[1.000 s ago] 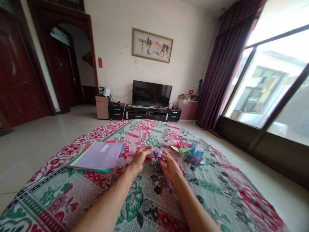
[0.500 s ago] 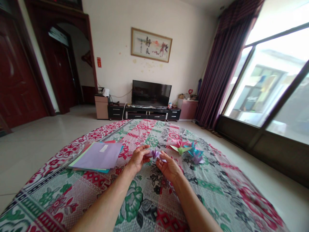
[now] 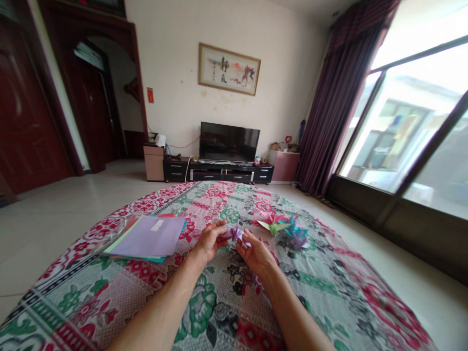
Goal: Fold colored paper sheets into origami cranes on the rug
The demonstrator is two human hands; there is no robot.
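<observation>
A small folded piece of purple paper (image 3: pixel 235 232) is held just above the flowered tablecloth (image 3: pixel 226 312). My left hand (image 3: pixel 209 241) pinches its left side with fingers closed. My right hand (image 3: pixel 255 254) pinches its right side from below. A stack of coloured paper sheets (image 3: pixel 148 237) with a lilac sheet on top lies to the left of my left hand. To the right of my right hand lie finished folded paper figures (image 3: pixel 285 226) in pink, green, blue and purple.
The round table ends about the far folded figures, with tiled floor (image 3: pixel 54 214) beyond. A TV on a low dark cabinet (image 3: pixel 228 171) stands at the far wall. Large windows (image 3: pixel 409 126) and a dark curtain fill the right side.
Both hands have shifted slightly on the purple paper, working its folds; the paper stays in the same place above the cloth.
</observation>
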